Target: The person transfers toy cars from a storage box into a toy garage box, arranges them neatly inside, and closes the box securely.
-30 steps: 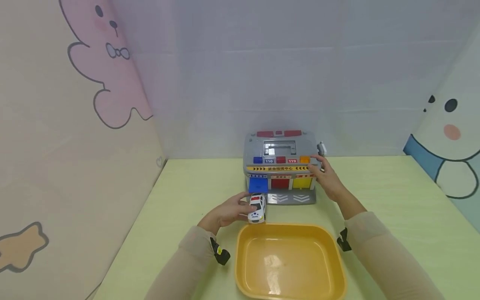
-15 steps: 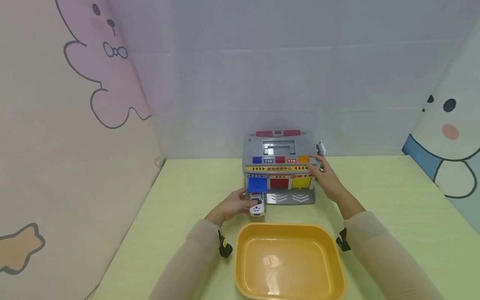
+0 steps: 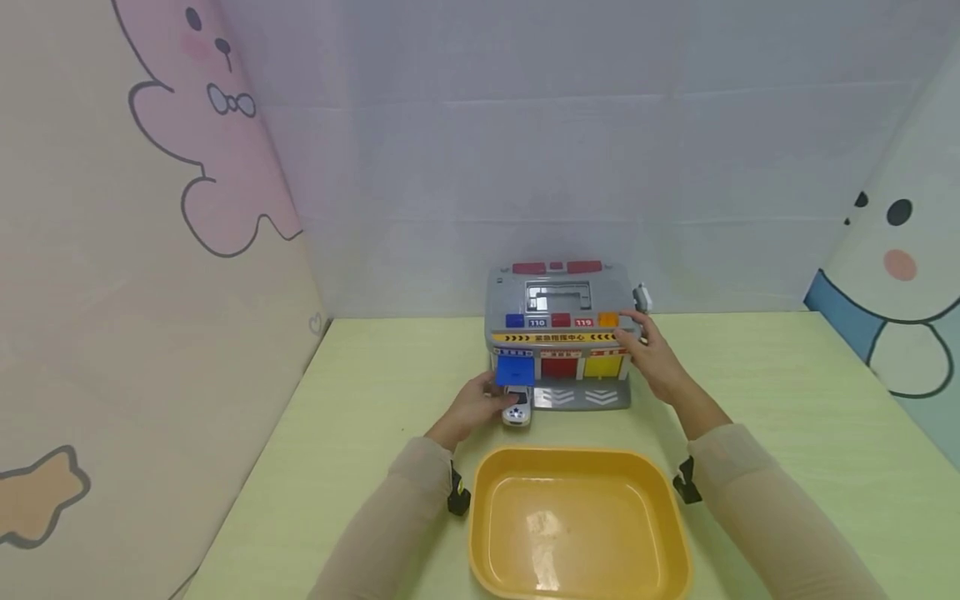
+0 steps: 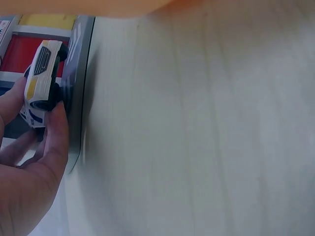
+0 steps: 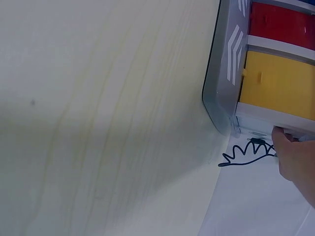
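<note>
A small white police car [image 3: 517, 415] is held between the thumb and fingers of my left hand [image 3: 472, 408]. Its front points toward me, and its rear is hidden under the raised blue door [image 3: 515, 372] of a grey toy garage [image 3: 506, 292]. In the left wrist view, the car [image 4: 43, 73] sits over the garage's front ledge, pinched by the left hand [image 4: 34, 167]. My right hand [image 3: 662, 360] holds the right end of the garage's roof edge, thumb in front. The red door [image 3: 559, 367] and yellow door [image 3: 602, 367] are down.
A yellow tray [image 3: 577, 525] lies in front of the garage, between my forearms. A small grey-white piece [image 3: 642, 297] sticks out at the garage's right side. A dark coiled cord [image 5: 246, 155] shows beside it. A cloth wall [image 3: 450, 183] stands close behind.
My left hand has pushed the police car away from me, so its rear is now under the blue door. The right hand has stayed on the garage.
</note>
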